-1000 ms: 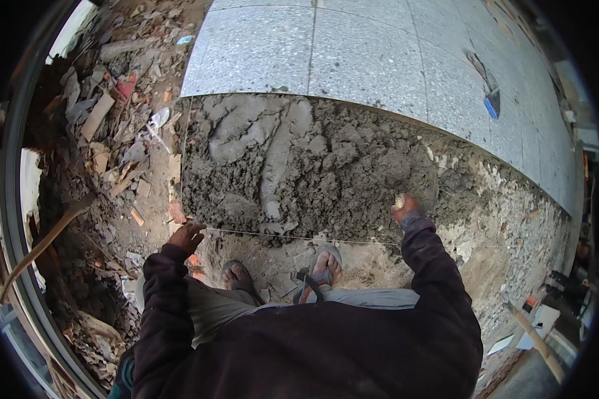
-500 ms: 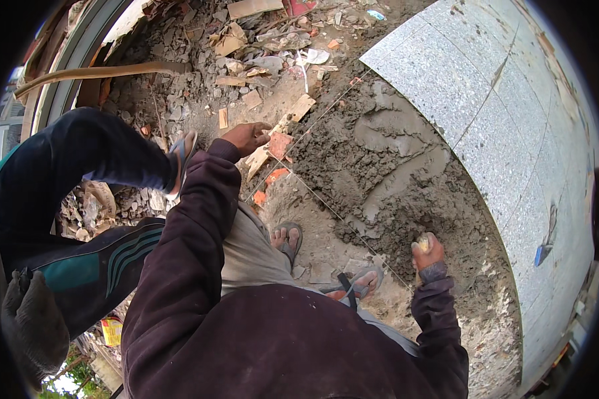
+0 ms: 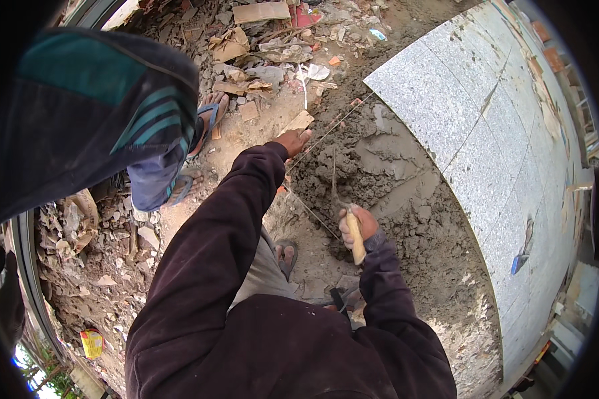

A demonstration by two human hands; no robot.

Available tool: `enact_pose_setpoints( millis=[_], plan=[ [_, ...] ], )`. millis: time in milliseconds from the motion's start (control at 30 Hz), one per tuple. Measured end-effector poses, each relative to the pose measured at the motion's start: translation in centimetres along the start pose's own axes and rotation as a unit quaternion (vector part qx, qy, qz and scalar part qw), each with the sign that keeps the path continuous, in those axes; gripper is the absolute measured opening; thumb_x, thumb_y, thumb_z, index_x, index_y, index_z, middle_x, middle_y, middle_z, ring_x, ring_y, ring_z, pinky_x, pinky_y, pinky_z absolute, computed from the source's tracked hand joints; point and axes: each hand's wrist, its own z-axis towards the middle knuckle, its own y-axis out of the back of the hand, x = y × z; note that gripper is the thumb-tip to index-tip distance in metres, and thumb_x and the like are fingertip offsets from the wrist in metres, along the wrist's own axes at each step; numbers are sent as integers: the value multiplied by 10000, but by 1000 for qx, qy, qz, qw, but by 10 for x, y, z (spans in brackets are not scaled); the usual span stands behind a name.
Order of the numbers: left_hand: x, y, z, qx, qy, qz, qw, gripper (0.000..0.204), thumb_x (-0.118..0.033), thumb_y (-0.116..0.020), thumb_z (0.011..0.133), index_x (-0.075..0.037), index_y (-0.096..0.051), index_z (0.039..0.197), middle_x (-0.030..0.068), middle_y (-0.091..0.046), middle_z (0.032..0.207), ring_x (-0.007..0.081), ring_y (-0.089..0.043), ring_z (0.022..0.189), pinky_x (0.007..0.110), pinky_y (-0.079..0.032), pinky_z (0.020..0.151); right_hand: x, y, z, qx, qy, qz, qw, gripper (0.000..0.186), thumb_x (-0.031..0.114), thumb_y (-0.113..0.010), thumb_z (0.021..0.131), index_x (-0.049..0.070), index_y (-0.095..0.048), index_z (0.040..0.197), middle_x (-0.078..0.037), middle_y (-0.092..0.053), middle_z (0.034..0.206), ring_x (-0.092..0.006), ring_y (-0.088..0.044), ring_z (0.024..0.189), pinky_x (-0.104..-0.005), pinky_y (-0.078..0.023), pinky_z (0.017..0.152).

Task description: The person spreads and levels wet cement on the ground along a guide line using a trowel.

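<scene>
"So, what are the two hands up to?"

"The right hand [image 3: 359,223] is wrapped around the wooden handle of one trowel [image 3: 355,242], its blade seen edge-on at the grey mortar [image 3: 406,183]. The left hand [image 3: 294,141] is stretched out near two string lines [image 3: 343,121]; whether it grips anything, I can't tell."

"And further out?"

"Pale speckled tiles [image 3: 459,113] border the mortar, with one blue-ended tool [image 3: 518,264] lying on them. Opposite, another person's two sandalled feet [image 3: 209,116] stand by the rubble [image 3: 90,259], below dark trousers [image 3: 156,123] with teal stripes."

"Any label?"

"One yellow-and-red packet [image 3: 92,344], down at lower left; any print on it is too small to read."
</scene>
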Motion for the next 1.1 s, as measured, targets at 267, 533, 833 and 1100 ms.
enact_pose_setpoints(
  millis=[267, 533, 833, 1100],
  plan=[
    [-10, -42, 54, 12, 100, -140, 985, 874, -665, -72, 722, 25, -344, 1184, 247, -309, 1218, 335, -253, 1168, 357, -173, 952, 27, -30, -27, -351, -9, -816, 460, 224, 262, -367, 819, 68, -427, 913, -199, -543, 770, -348, -550, 714, -438, -444, 599],
    [-40, -87, 71, 37, 78, -222, 971, 818, -654, -130, 738, -12, -309, 1212, 224, -297, 1237, 315, -242, 1179, 322, -172, 961, 87, 54, 41, -437, -30, -778, 450, 241, 286, -402, 807, 84, -441, 934, -188, -541, 800, -341, -538, 756, -436, -439, 608],
    [53, -57, 75, 66, 44, -256, 964, 782, -629, -205, 760, -6, -297, 1222, 185, -276, 1265, 260, -220, 1197, 300, -153, 966, 67, -29, 60, -263, -95, -558, 781, 459, 301, -375, 826, 46, -299, 1200, -169, -522, 946, -255, -539, 668, -412, -430, 570],
    [20, -75, 36, 122, 45, -241, 962, 751, -621, -243, 759, -95, -158, 1288, 119, -129, 1333, 222, -111, 1232, 311, -108, 983, -1, -27, 55, -321, -195, -669, 641, 386, 244, -356, 835, 47, -335, 1167, -203, -457, 1093, -355, -463, 989, -451, -398, 808]
  ],
)
